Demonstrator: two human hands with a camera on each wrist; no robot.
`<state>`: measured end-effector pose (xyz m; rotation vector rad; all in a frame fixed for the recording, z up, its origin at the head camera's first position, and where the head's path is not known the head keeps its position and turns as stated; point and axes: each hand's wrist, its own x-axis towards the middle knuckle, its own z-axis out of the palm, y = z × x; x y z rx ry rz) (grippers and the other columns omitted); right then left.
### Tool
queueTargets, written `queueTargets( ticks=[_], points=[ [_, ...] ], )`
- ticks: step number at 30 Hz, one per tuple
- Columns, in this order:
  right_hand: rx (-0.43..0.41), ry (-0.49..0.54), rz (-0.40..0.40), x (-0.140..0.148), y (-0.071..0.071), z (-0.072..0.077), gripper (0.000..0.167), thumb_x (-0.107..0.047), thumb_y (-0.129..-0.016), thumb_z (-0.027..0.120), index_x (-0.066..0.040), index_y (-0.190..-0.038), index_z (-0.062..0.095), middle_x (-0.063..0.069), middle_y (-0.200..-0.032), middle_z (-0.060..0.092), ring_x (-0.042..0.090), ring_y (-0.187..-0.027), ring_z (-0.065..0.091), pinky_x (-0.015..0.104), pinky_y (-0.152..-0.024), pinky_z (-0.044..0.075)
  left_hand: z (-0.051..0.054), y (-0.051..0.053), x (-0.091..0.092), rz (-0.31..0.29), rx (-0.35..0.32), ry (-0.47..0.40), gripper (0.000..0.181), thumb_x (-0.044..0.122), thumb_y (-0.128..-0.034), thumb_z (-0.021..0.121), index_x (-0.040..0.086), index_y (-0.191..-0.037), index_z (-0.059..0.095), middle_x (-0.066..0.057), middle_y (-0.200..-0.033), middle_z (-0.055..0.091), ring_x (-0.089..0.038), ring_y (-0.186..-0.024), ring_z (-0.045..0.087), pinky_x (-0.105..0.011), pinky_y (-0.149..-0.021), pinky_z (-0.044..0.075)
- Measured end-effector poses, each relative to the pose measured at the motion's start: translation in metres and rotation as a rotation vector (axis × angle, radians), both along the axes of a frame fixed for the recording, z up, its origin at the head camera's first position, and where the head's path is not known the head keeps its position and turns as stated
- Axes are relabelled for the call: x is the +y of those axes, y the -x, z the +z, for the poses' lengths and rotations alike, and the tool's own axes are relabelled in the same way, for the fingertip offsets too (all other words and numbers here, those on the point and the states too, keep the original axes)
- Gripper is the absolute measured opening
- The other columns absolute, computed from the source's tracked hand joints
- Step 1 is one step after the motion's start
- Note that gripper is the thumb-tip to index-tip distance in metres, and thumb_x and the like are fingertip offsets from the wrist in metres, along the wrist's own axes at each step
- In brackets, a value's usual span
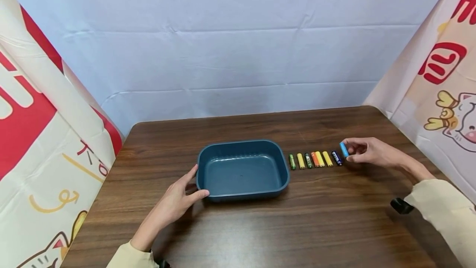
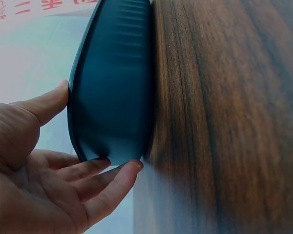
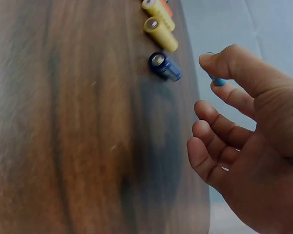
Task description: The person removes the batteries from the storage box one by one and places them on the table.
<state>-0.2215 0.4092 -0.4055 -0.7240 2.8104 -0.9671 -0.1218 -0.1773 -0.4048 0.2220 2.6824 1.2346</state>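
A light-blue battery [image 1: 344, 149] is pinched between thumb and index finger of my right hand [image 1: 366, 150], off the table at the right end of a row of batteries. The right wrist view shows the battery mostly hidden behind the thumb, the other fingers loosely bent. Closest to that hand in the row is a dark-blue battery [image 3: 165, 67]. My left hand [image 1: 174, 199] touches the near left corner of a dark-teal plastic basin [image 1: 241, 195]. In the left wrist view its thumb meets the rim and its loosely extended fingers rest on the basin's outer wall [image 2: 115, 83].
Right of the basin, several yellow, green and orange batteries lie side by side, among them a green battery [image 1: 292, 162] nearest the basin and a yellow battery [image 1: 327, 159]. All stand on a brown wooden table [image 1: 260, 230]. Behind it hangs a pale cloth [image 1: 238, 61], with printed sheets at both sides.
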Motion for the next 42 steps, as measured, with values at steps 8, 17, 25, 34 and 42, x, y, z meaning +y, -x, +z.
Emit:
queueTargets(
  ticks=[8,17,25,34,42],
  points=[
    [-0.006,-0.038,0.019,0.004,0.002,-0.009,0.035,-0.004,-0.090,0.079,-0.002,-0.123,0.066,0.003,-0.091,0.059,0.007,-0.076,0.052,0.024,-0.063,0.043,-0.001,0.000,0.002,0.003,0.003,-0.001,0.085,0.031,-0.0971,0.075,0.010,-0.164,0.028,-0.017,-0.161,0.040,-0.033,-0.131,0.058,-0.058,-0.110,0.042],
    [-0.032,-0.048,0.033,0.006,0.005,-0.017,0.038,-0.002,-0.088,0.080,0.002,-0.123,0.065,0.003,-0.088,0.056,0.006,-0.072,0.048,0.024,-0.060,0.041,-0.001,0.000,0.002,-0.002,0.004,-0.013,0.085,0.031,-0.0973,0.075,0.011,-0.164,0.027,-0.017,-0.161,0.041,-0.031,-0.128,0.061,-0.056,-0.108,0.044],
    [-0.083,-0.110,0.014,0.004,0.007,-0.016,0.044,-0.006,-0.090,0.079,0.006,-0.128,0.062,0.002,-0.089,0.054,0.006,-0.071,0.045,0.025,-0.061,0.039,0.001,-0.002,0.001,-0.008,0.004,-0.010,0.085,0.033,-0.0976,0.074,0.011,-0.164,0.027,-0.017,-0.161,0.040,-0.031,-0.129,0.060,-0.057,-0.108,0.044],
    [-0.134,-0.114,-0.008,-0.001,0.008,-0.015,0.046,-0.007,-0.091,0.078,0.009,-0.131,0.060,0.003,-0.088,0.053,0.008,-0.072,0.045,0.026,-0.061,0.039,0.001,-0.003,-0.001,-0.008,0.007,-0.006,0.084,0.033,-0.0980,0.074,0.011,-0.164,0.027,-0.018,-0.161,0.040,-0.032,-0.129,0.060,-0.058,-0.108,0.044],
    [-0.156,-0.125,-0.027,-0.002,0.007,-0.014,0.050,-0.008,-0.092,0.077,0.012,-0.134,0.058,0.004,-0.091,0.054,0.011,-0.076,0.045,0.027,-0.063,0.038,0.000,-0.001,-0.001,-0.004,0.007,-0.009,0.084,0.033,-0.0978,0.074,0.011,-0.164,0.027,-0.018,-0.161,0.040,-0.033,-0.129,0.060,-0.057,-0.108,0.044]
  ],
)
